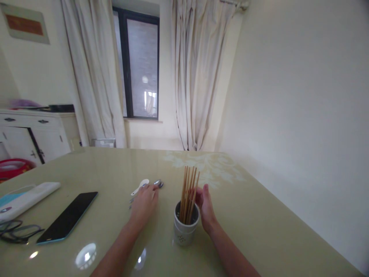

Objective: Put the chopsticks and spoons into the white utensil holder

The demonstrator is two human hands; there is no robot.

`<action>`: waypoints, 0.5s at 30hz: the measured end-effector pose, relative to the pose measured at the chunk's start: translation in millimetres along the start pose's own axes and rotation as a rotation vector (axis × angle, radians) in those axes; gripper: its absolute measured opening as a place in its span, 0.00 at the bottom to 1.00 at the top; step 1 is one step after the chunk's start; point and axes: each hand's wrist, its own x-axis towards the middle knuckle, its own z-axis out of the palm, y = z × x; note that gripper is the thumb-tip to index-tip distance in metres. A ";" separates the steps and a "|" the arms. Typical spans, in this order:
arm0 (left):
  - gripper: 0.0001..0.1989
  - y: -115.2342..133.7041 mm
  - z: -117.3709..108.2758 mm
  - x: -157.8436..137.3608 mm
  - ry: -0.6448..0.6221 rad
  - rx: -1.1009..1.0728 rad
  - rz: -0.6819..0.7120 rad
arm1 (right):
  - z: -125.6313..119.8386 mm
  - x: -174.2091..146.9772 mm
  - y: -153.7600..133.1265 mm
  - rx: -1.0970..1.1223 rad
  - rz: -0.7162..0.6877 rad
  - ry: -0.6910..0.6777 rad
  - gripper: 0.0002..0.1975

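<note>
My left hand lies palm down over a small group of spoons, its fingers curled down onto the metal spoons. Their shiny bowls show past my fingertips, and thin handle ends poke out on the left. A white spoon rests just beyond the knuckles. Upright in front of me stands a pale grey utensil holder with several wooden chopsticks in it. To its right is my right hand, thumb raised and apart from the fingers, which are partly hidden behind the chopsticks; whether they touch is unclear.
On the glossy table, a dark phone lies to the left. Beside it are eyeglasses and a white power strip with something blue by it. Beyond stand a white cabinet, curtains and a window; a wall borders the right.
</note>
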 end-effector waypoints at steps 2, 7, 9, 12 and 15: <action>0.15 -14.3 0.5 2.8 0.009 0.295 0.021 | 0.8 0.5 0.8 0.025 0.022 -0.015 0.45; 0.16 -24.2 4.3 3.3 -0.077 0.466 -0.004 | 3.6 0.0 3.3 0.051 0.067 -0.053 0.46; 0.14 -23.2 6.5 3.8 -0.085 0.399 0.001 | 4.7 1.0 4.9 0.015 0.084 -0.043 0.44; 0.10 -16.5 14.0 2.2 -0.089 0.256 0.051 | 5.8 3.3 6.9 -0.075 0.087 -0.014 0.38; 0.10 0.4 25.8 -4.1 -0.088 -0.054 0.131 | 7.2 4.5 8.3 -0.109 0.047 -0.028 0.30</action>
